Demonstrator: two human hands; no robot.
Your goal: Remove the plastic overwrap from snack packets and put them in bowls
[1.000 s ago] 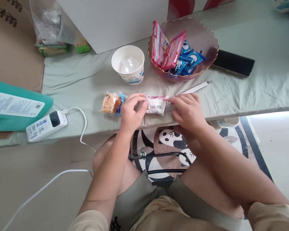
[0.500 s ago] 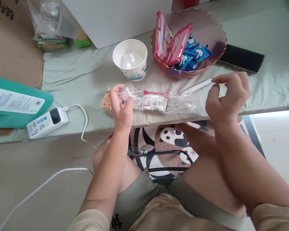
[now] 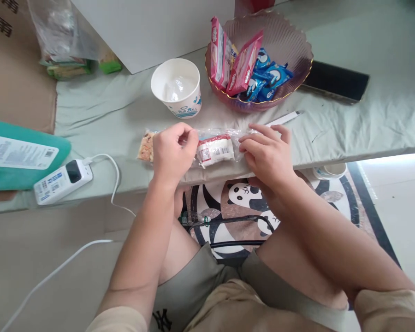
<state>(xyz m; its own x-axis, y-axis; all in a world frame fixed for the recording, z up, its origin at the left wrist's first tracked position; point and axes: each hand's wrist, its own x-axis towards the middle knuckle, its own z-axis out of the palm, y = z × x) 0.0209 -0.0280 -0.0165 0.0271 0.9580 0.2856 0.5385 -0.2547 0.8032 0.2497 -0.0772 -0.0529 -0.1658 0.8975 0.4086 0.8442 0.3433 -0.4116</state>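
A long clear plastic wrapper (image 3: 238,138) lies along the table's front edge, with a small white and red packet (image 3: 216,150) in its middle and a light brown snack (image 3: 146,146) at its left end. My left hand (image 3: 175,150) is closed in a pinch on the wrapper, between snack and packet. Over the wrapper's right part is my right hand (image 3: 268,150), palm down, fingers bent and a little apart, fingertips at the plastic. A white pen-like stick (image 3: 284,118) lies just beyond it.
Behind stand a paper cup (image 3: 185,108) with clear plastic inside and a glass bowl (image 3: 299,50) of pink and blue packets. A black phone (image 3: 339,83) lies at right. At left are a green bottle (image 3: 24,150), a white power strip (image 3: 62,182) and its cable.
My right hand has let go of the white stick, which now lies on the table, and has moved left to the wrapper. My left hand has closed and turned over on the plastic.
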